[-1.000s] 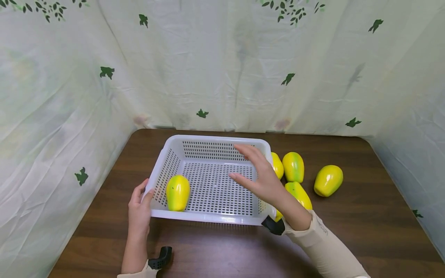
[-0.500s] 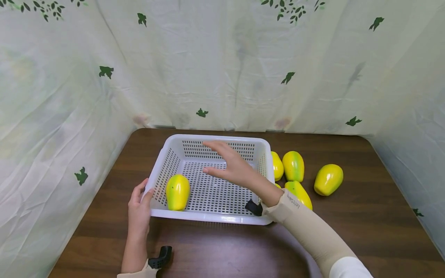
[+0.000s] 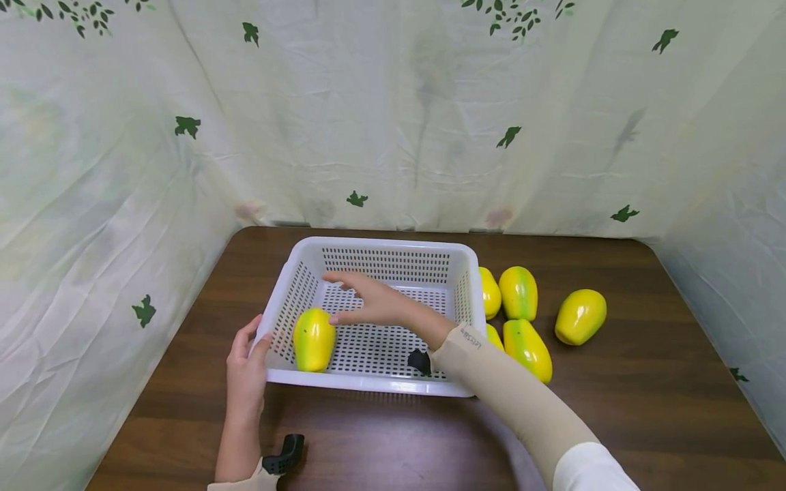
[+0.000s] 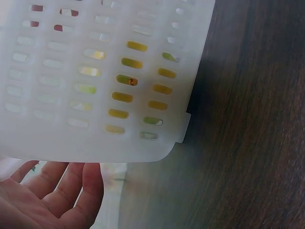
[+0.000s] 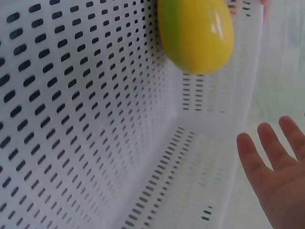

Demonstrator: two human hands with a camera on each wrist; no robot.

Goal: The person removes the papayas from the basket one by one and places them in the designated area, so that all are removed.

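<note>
A white perforated plastic basket sits on the table, with one yellow-green mango lying in its front left corner. My left hand grips the basket's left rim, thumb on top and fingers along the outside. From the left wrist, that hand's fingers show at the rim, and yellow shows through the slots. Over the basket, my right hand reaches left with fingers spread and nothing in it; its thumb tip overlaps the mango's right edge. In the right wrist view the mango lies beyond the spread fingers.
Right of the basket, several more mangoes lie on the brown table, one mango apart from the group. Two of them are partly hidden by the basket's right wall. A pale curtain with green bird prints surrounds the table.
My right hand has moved left and slightly down across the basket, from its right side to just beside the mango in it. The left hand and the basket have stayed put.
</note>
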